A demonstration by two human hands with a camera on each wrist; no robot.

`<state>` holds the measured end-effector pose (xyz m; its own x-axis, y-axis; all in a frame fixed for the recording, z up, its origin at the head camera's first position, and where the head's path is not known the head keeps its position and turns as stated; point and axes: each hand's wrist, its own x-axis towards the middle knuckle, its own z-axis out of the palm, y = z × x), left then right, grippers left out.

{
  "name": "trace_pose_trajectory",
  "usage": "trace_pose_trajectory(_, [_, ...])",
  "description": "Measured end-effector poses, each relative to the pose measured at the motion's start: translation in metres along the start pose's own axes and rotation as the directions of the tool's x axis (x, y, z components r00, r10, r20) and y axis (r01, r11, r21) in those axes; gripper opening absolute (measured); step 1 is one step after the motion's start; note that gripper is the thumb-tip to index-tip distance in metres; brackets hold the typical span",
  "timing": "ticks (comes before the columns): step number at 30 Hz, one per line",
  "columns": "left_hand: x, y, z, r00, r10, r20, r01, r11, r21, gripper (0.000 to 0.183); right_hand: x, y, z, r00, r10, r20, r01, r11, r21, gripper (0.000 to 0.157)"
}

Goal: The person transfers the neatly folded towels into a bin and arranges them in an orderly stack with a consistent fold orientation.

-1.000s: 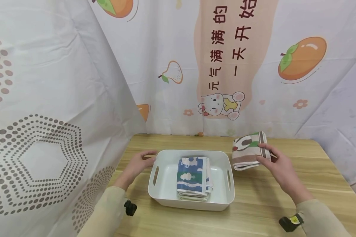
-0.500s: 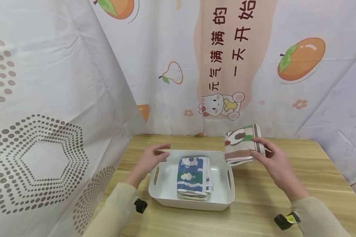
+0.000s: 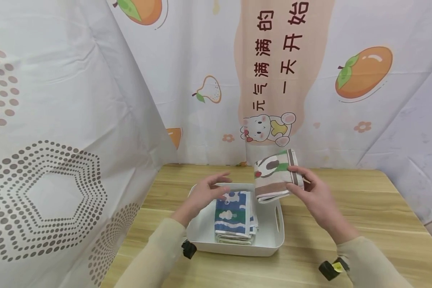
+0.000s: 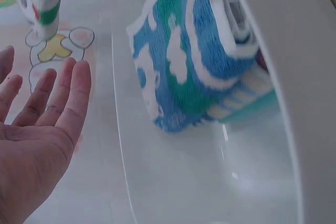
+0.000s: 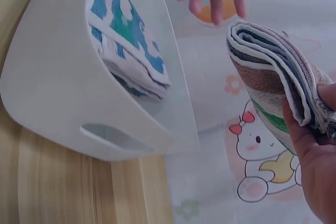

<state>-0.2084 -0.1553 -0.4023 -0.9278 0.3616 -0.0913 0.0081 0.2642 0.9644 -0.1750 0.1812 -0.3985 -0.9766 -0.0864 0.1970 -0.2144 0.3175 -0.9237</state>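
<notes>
My right hand [image 3: 315, 196] pinches one edge of a folded brown-striped towel [image 3: 273, 178], thumb on one face and fingers on the other. The towel hangs in the air over the right back part of a white basket [image 3: 268, 251]. Its folded layers show in the right wrist view. Inside the basket lies a stack of folded towels, topped by a blue and green towel [image 3: 231, 216]. Over the basket's left back part my left hand [image 3: 205, 194] holds nothing, its fingers extended and spread in the left wrist view, with the palm [image 4: 34, 156] showing.
The basket stands on a wooden table [image 3: 327, 232] and has an oval handle hole [image 3: 277, 219] in its right end. A printed curtain [image 3: 209, 132] hangs behind the table's back edge, and another patterned curtain [image 3: 57, 120] hangs along the left.
My right hand has carried the brown-striped towel leftward and slightly up, from beside the basket to over it. My left hand has moved right, from the basket's left end to above its inside.
</notes>
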Motion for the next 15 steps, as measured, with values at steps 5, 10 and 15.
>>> trace_pose_trajectory(5, [0.006, 0.003, 0.012, 0.998, -0.004, 0.060, 0.007, 0.998, -0.056, 0.060, 0.001, -0.005, 0.010, 1.000, -0.011, 0.015, 0.010, 1.000, 0.030, 0.049])
trace_pose_trajectory(10, [0.010, 0.002, 0.022, 0.992, 0.000, 0.124, 0.016, 0.992, -0.128, 0.062, -0.002, -0.007, 0.018, 0.999, 0.005, 0.034, -0.006, 0.998, 0.055, 0.049])
trace_pose_trajectory(15, [0.011, 0.001, 0.028, 0.989, 0.027, 0.146, 0.005, 0.977, -0.212, 0.068, -0.003, -0.005, 0.026, 0.998, 0.028, 0.052, -0.032, 0.996, 0.087, 0.049])
